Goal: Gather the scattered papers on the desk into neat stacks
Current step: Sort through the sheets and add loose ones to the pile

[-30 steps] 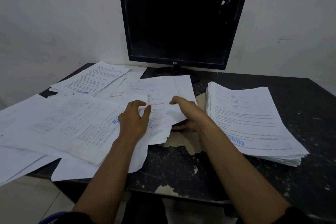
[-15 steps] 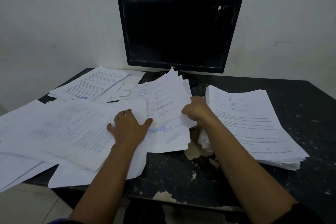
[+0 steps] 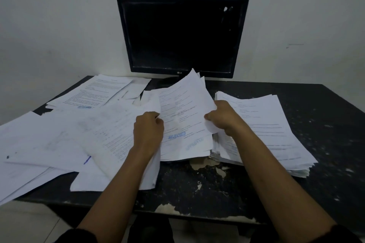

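A small bundle of printed sheets (image 3: 183,116), one stamped REJECTED in blue, sits tilted up at the desk's middle. My left hand (image 3: 148,130) grips its left edge and my right hand (image 3: 223,118) grips its right edge, lifting the far end off the desk. A thick stack of papers (image 3: 272,130) lies just right of my right hand. Loose sheets (image 3: 59,142) spread over the left half of the desk, and more papers (image 3: 94,92) lie at the back left. Some left sheets hang over the front edge.
A black monitor (image 3: 182,35) stands at the back centre against a white wall. The dark desk (image 3: 325,134) has chipped, peeling patches near its front edge (image 3: 205,165). The right end of the desk shows bare speckled surface.
My left hand has left the loose sheets and closed on the bundle's left edge. My right hand has raised the bundle's right side higher, and the sheets are drawn together between both hands.
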`<action>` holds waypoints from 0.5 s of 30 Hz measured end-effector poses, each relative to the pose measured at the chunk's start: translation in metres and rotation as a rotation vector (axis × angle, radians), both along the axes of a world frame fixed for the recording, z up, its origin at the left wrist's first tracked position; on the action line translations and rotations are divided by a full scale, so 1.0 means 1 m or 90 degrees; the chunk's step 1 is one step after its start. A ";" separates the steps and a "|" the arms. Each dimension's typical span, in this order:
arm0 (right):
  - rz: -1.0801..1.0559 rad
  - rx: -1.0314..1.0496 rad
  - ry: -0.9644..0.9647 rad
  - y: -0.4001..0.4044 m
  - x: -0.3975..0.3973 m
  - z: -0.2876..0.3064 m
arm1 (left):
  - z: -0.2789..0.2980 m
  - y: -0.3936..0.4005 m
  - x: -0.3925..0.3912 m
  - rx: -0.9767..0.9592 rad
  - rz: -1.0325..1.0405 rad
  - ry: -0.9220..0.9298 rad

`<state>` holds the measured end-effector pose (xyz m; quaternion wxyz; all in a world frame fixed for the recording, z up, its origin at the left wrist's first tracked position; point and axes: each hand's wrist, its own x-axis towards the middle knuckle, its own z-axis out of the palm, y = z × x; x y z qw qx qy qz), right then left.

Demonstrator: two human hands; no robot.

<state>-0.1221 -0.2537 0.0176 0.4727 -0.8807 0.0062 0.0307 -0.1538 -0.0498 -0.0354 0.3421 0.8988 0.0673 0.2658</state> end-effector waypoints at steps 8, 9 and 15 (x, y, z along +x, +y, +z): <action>-0.088 0.046 0.034 -0.080 -0.012 0.006 | 0.042 -0.100 0.008 0.030 -0.310 -0.128; -0.101 0.053 0.046 -0.088 -0.015 0.005 | 0.043 -0.113 0.008 0.051 -0.336 -0.116; -0.195 0.130 0.068 -0.149 -0.027 -0.003 | 0.031 -0.161 0.009 0.114 -0.508 0.046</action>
